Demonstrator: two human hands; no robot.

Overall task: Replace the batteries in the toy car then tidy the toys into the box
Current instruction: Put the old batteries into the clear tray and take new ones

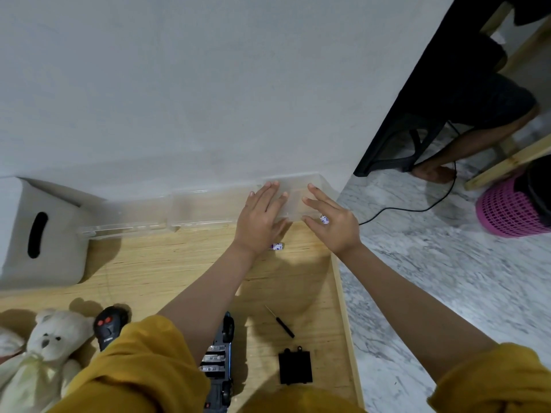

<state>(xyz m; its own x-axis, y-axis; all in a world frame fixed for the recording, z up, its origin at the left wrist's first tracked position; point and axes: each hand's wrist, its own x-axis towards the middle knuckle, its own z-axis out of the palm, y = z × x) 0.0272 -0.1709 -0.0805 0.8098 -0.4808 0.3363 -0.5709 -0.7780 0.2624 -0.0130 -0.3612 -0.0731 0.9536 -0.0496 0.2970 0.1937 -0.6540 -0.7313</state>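
Note:
My left hand [262, 216] lies flat with straight fingers on a small clear plastic box [295, 198] against the wall. My right hand [331, 222] reaches to the same box, and a white battery [324, 219] shows between its fingers, apparently held there. Another white battery [276, 246] lies on the wooden table just below my left hand. The toy car [222, 353] lies upside down near me, its battery bay open with cells inside. Its black cover [295, 368] and a small screwdriver [280, 321] lie to the car's right.
A grey storage box [38, 231] with a handle slot stands at the left. A remote control [108, 326] and a white teddy bear [47, 347] lie front left. More clear trays [196, 210] line the wall. The table edge [343, 308] drops to marble floor, with a pink basket [507, 210] and a seated person [477, 114] beyond.

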